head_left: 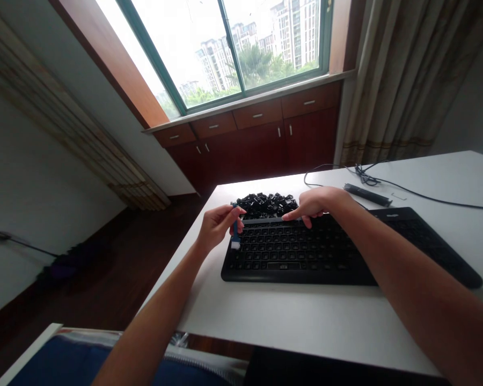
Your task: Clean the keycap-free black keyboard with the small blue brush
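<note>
A black keyboard (pixel 290 276) lies on the white table, its keycaps off over the left and middle parts, leaving rows of bare sockets. Over its left end, my left hand (pixel 221 221) is closed around a small blue brush (pixel 235 230). The brush's white bristles point down at the sockets. My right hand (pixel 316 203) grips the keyboard's far edge near the middle, one digit stretched left along it and the others bent. Part of the keyboard's right half is hidden by my right forearm. Just behind the keyboard sits a heap of loose black keycaps (pixel 265 203).
A long black plastic piece (pixel 368 194) lies at the back right of the white table (pixel 241 308). Close by are a black cable (pixel 422 194) and a thin bent metal piece (pixel 398 196). A dark blue padded surface (pixel 64 362) shows at lower left.
</note>
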A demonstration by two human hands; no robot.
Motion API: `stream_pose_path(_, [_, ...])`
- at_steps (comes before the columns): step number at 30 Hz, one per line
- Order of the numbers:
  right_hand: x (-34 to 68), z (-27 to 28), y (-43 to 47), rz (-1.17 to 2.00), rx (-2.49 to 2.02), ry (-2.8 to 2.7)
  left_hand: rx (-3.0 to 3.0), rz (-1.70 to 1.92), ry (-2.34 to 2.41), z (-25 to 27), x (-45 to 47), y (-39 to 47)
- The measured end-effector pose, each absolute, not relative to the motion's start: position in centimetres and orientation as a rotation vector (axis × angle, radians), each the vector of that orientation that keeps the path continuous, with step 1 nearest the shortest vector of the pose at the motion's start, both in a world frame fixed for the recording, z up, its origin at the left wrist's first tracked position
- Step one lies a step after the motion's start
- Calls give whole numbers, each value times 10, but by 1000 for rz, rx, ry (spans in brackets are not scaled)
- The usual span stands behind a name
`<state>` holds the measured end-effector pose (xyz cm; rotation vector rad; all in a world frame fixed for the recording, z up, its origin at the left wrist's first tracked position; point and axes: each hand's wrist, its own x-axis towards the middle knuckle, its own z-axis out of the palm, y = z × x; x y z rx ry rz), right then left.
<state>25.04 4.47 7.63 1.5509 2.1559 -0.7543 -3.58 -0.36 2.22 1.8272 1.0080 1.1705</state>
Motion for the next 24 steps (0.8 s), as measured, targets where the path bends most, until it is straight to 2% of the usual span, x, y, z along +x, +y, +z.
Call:
stream_pose_path(8, [251, 73, 46, -753, 1538, 2160, 1624, 804, 951, 28, -46, -1])
stream_pose_path(14, [252, 71, 46, -749, 1523, 2176, 1823, 1072, 997, 23, -51, 6])
stream_pose_path(20, [252, 71, 45, -744, 1524, 2188, 1897, 1522, 1125, 25, -47, 11])
stream_pose_path(24, [251, 71, 45, -744, 1517, 2189, 1694, 1414, 1029, 22, -53, 10])
